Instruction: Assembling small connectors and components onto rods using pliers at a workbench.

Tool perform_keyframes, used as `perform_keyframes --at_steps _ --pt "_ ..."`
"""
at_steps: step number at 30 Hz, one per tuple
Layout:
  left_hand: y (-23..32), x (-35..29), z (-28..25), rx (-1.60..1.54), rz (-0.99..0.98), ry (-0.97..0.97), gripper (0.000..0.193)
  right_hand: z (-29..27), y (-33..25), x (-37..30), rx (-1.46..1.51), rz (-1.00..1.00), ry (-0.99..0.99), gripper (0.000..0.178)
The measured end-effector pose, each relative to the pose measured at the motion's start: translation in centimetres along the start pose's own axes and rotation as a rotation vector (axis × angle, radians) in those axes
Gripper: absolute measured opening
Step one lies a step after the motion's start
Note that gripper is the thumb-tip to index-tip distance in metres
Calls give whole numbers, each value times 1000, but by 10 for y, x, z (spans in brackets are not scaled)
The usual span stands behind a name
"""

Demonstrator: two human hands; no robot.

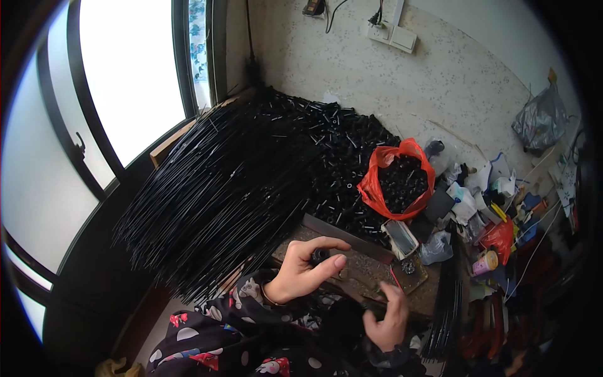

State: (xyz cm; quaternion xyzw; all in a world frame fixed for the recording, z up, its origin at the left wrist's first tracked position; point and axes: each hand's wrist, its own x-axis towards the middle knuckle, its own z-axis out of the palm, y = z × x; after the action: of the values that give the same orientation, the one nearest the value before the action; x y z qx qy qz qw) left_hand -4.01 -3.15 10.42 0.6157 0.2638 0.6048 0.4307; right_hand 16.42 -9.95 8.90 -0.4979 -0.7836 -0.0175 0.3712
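My left hand (301, 271) is over the front of the workbench (359, 269), with a small black cylindrical part (319, 256) tucked in its curled fingers. The thumb and index finger of that hand reach out past the part. To its right, my right hand (389, 319) is lower and nearer to me, thumb and index finger apart, with nothing visible between them. Just beyond both hands runs a metal strip (345, 237) along the bench. A large bundle of thin black rods (213, 195) fans out on the left, beside a heap of short black tubular parts (333, 144).
A red plastic bag (372, 200) full of small black parts stands beyond the bench. Near it is a small rectangular container (401, 239). Clutter with a pink-and-yellow cup (485, 264) fills the right. Another bunch of black rods (445, 314) hangs there. A window (132, 75) is at left.
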Motion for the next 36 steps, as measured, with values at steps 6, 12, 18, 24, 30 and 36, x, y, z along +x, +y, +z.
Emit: perform_keyframes --at_steps 6,12,18,24,30,36 --pt "9 6 2 -155 -27 -136 39 4 7 -40 1730 845 -846 21" --pt "0 3 -1 47 65 -82 50 10 -9 -10 460 313 -234 47" --pt "-9 10 -8 30 148 -148 59 -17 0 -23 1359 829 -870 33" --pt "-6 5 1 92 123 -123 58 6 3 -20 980 553 -838 53" --pt "-8 6 -5 -11 60 -133 53 4 -2 -17 10 80 -170 44" --pt "-5 4 15 17 6 -145 40 4 6 -29 1228 600 -793 47"
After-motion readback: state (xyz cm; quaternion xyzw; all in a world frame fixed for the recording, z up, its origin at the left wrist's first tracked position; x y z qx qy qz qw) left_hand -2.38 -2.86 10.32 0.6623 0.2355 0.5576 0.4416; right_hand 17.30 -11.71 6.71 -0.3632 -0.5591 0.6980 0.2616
